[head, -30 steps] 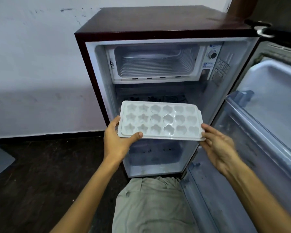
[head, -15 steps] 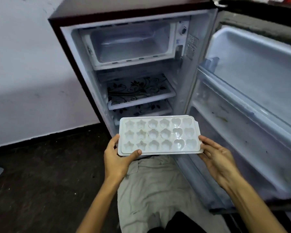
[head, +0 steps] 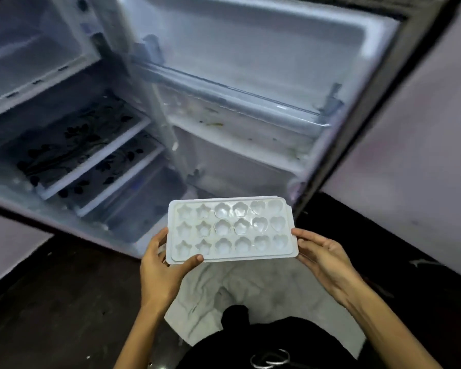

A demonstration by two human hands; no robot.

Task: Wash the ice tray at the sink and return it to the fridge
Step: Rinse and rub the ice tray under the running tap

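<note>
A white ice tray (head: pixel 230 230) with star, flower and heart moulds is held level in front of me, its cups empty. My left hand (head: pixel 161 267) grips its left end, thumb on the near rim and fingers underneath. My right hand (head: pixel 324 258) supports the right end with fairly straight fingers against the edge. The small fridge (head: pixel 64 145) stands open at the upper left, past the tray, with its freezer box at the top.
The fridge door (head: pixel 250 83) hangs open at the upper right, with shelves on its inside. Two patterned shelves (head: pixel 77 153) sit inside the cabinet. The floor (head: pixel 51 302) is dark. My knees in light cloth are below the tray. A pale wall is on the right.
The tray has come away from the fridge opening and sits lower and nearer to me. My view has swung to the right, so the cabinet slid left and the open door fills the top.
</note>
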